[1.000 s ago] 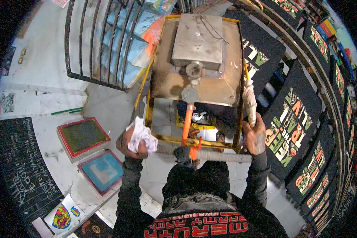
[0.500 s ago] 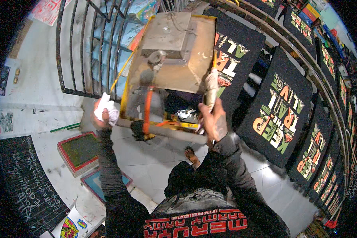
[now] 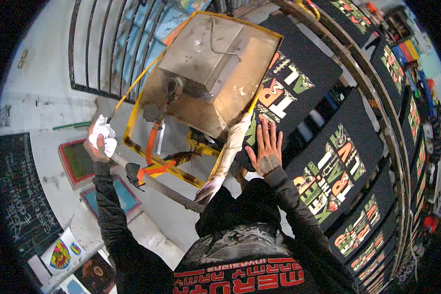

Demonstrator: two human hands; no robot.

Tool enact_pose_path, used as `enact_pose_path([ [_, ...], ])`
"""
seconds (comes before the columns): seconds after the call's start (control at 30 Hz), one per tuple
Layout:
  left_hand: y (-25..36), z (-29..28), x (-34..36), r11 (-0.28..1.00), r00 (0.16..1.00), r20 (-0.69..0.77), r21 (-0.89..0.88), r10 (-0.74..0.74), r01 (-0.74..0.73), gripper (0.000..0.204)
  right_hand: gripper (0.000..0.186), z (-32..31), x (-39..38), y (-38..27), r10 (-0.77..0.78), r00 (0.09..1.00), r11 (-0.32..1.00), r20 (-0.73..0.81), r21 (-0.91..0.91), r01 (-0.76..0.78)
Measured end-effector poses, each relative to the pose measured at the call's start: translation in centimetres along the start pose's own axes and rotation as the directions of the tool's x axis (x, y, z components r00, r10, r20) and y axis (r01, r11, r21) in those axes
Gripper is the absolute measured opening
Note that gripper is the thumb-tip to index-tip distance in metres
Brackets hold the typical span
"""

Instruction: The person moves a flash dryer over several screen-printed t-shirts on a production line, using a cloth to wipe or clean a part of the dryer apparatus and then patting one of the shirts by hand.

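Observation:
A metal unit [image 3: 201, 54] with a grey box on top and a yellow frame [image 3: 128, 132] stands in front of me, turned at an angle. On its left side, my left hand [image 3: 97, 146] is closed around a bunched white cloth [image 3: 103, 133] at the end of the grey handle bar [image 3: 169, 192]. An orange strap [image 3: 152, 142] hangs by that bar. My right hand [image 3: 267, 149] has its fingers spread over the near edge of a printed black T-shirt [image 3: 284, 90]; contact is hard to tell. Close by runs a cloth-wrapped bar [image 3: 230, 152], apart from this hand.
More printed black T-shirts [image 3: 330, 171] lie in a row on the right, beside a long curved rail [image 3: 372, 78]. A black metal grille [image 3: 103, 54] stands at the far left. Framed screens, one red-rimmed [image 3: 78, 159] and one blue [image 3: 111, 197], rest on the left ledge.
My right hand has left the wrapped bar and moved onto the T-shirt's near edge. The unit has turned clockwise, and my left hand with the cloth has shifted left.

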State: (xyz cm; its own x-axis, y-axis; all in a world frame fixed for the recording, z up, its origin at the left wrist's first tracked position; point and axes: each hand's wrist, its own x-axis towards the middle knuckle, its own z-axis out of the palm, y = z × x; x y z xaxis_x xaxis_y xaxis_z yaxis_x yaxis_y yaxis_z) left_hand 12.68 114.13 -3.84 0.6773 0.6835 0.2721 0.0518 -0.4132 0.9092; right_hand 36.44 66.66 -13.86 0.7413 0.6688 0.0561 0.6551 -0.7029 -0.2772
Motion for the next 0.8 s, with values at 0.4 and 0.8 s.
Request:
enact_pose_path([
  [0.4,-0.6,-2.6,-0.8,0.945,1.000,0.000,0.327,0.017,-0.016,0.072,0.077,-0.2,-0.9,1.3,-0.202,0.965,0.979,0.165,0.074,0.192],
  [0.8,-0.9,-2.1,-0.6,0.956,1.000,-0.010,0.293,-0.008,0.010,0.068,0.064,-1.6,-1.7,1.8,-0.190,0.980,0.964,0.063,0.203,0.174],
])
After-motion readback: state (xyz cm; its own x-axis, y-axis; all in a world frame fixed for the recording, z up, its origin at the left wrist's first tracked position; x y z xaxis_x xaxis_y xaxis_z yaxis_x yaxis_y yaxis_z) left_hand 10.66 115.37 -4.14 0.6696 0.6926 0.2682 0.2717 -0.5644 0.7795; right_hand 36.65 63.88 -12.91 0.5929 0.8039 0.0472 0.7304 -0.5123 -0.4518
